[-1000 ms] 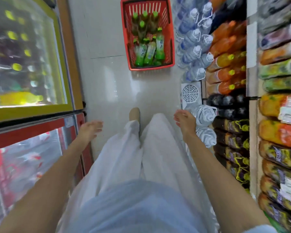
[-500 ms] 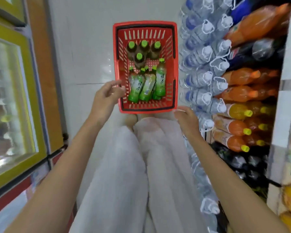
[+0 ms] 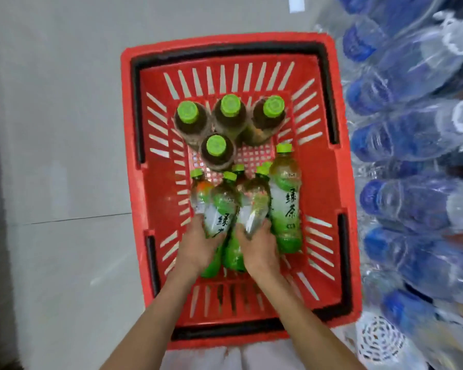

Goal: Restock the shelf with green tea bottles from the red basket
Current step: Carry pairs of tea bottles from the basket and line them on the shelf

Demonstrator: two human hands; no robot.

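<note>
Compared with half a second earlier, the red basket (image 3: 324, 182) is seen far closer, filling the centre of the frame, and the coolers formerly at the left edge are no longer in view. The left hand (image 3: 198, 247), earlier at the basket's left rim, is now placed inside it and closed round the lower end of a lying green tea bottle (image 3: 219, 209). The right hand (image 3: 259, 249), earlier at the near right corner, is likewise inside, wrapped round the base of a neighbouring bottle (image 3: 254, 201).
</note>
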